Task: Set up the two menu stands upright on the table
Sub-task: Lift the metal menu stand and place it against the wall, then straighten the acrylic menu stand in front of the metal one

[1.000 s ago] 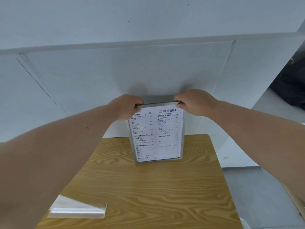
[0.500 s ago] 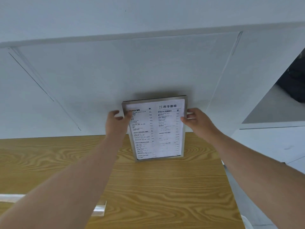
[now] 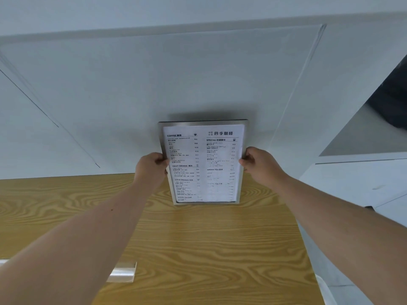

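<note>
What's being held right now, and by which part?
The menu stand, upright at the far edge of the table. The left hand grips its left side edge, the right hand its right side edge, about mid-height.

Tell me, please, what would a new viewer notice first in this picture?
First, the menu stand standing upright at the far edge of the wooden table, against the white wall. The left hand and right hand grip its two sides. A second clear stand lies flat at the near left.

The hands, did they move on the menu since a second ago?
Yes. The left hand and right hand slid from the menu's top edge down to its side edges.
</note>
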